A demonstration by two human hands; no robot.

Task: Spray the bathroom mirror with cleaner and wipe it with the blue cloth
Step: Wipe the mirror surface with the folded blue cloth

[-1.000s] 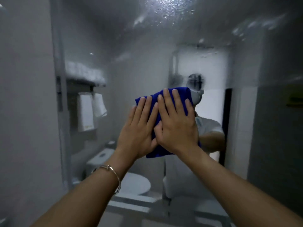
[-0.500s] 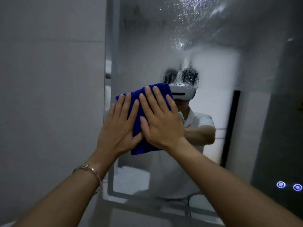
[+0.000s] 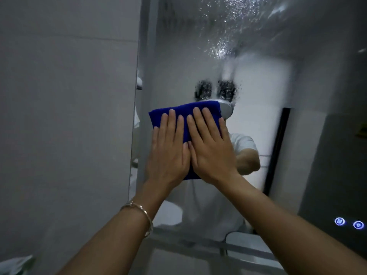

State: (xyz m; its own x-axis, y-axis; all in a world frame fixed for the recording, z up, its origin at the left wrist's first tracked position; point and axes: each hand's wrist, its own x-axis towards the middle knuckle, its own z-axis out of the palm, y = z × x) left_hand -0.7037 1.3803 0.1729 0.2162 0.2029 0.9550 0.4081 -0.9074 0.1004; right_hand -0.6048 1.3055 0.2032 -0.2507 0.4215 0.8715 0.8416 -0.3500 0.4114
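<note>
Two hands lie flat on the blue cloth (image 3: 184,109), the left hand (image 3: 168,153) and the right hand (image 3: 210,151) side by side with straight fingers. Neither is clenched or gripping; both only press the folded cloth against the mirror (image 3: 178,56). The cloth sits on the glass near the mirror's left edge, just beside the grey wall (image 3: 69,116), at about the height of the reflected head.

Above the cloth, spray droplets (image 3: 220,42) bead on the upper glass, and a hazy film covers the area below them, so the wiping looks partly done, with the top unreached.

The cloth looks soft, light and limp. It would probably bunch or slip from under loose fingers, so spread palms over its middle seem the right hold, with the fingertips near its upper hem to steer. Wet glass is slick, so the cloth should glide easily. Firm but even pressure seems wise, since the mirror is rigid and breakable. Two lit buttons (image 3: 349,223) glow at the lower right of the glass and are best avoided. A bracelet (image 3: 143,213) circles the left wrist.
</note>
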